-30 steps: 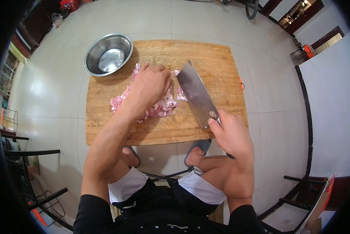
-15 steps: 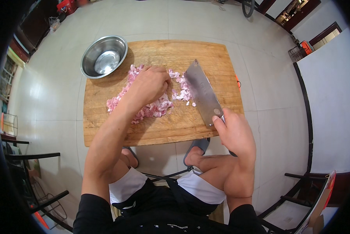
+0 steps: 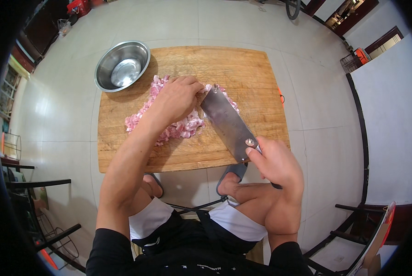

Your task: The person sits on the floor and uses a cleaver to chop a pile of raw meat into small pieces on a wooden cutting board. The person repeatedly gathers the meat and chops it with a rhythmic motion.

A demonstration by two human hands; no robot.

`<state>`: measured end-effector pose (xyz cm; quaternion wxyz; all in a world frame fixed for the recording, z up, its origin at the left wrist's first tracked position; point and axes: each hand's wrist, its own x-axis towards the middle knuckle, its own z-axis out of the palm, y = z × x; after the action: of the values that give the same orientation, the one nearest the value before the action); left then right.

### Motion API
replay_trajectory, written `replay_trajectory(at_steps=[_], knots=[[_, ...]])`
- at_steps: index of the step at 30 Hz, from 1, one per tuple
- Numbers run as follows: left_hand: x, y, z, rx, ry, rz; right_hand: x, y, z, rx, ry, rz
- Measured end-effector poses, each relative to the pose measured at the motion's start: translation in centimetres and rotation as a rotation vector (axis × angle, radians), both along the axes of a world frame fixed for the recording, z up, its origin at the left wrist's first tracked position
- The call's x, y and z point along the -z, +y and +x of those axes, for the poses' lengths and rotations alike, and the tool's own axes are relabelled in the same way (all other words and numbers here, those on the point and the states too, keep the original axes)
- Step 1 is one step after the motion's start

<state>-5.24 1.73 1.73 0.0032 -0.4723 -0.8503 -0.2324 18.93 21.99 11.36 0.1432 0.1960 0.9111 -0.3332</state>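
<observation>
My right hand (image 3: 280, 162) is wrapped around the handle of a broad cleaver (image 3: 228, 123). Its blade slants up and left, over part of the chopped pink and white meat (image 3: 182, 129). My left hand (image 3: 177, 97) lies over the meat with curled fingers, their tips holding meat close to the blade's far corner. The palm and forearm hide part of the pile. More small pieces lie beyond the blade. All the meat rests on a thick wooden board (image 3: 247, 64).
A shiny metal bowl (image 3: 127, 73) stands at the board's far left corner. Below the near edge are my feet in grey slippers (image 3: 239, 169). Pale floor tiles (image 3: 316, 110) surround the board. Dark metal frames (image 3: 40, 184) stand at the lower left and lower right.
The cleaver has moved left and slightly nearer, its blade tilting further left and now covering some of the right-hand pieces. My left hand stays on the meat, its fingers shifted slightly.
</observation>
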Motion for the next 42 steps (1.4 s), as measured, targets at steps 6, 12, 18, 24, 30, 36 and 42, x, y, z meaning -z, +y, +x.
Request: replay_trajectory(at_steps=[6,12,18,24,30,36,42], knots=[[0.6,-0.1,-0.4,0.027,0.003,0.085,0.5,1.0,-0.1,0.093,0.091,0.012],[-0.1,0.3,-0.1,-0.002,-0.065,0.063,1.1,0.9,0.0,0.111,0.179,0.057],[-0.2,0.7,1.4,-0.092,-0.016,0.025,1.2,-0.5,-0.9,0.178,0.222,0.076],[0.6,1.0,2.8,-0.153,0.098,0.025,1.5,-1.9,-1.0,0.116,0.275,0.123],[0.5,0.9,4.1,-0.042,0.004,0.181,1.5,-1.6,-0.5,0.096,0.336,0.172],[1.2,0.2,4.3,-0.147,0.171,0.138,1.3,-1.7,-0.7,0.11,0.281,0.164],[1.4,0.9,4.5,-0.173,0.175,0.136,1.3,-2.2,-1.1,0.071,0.246,0.225]])
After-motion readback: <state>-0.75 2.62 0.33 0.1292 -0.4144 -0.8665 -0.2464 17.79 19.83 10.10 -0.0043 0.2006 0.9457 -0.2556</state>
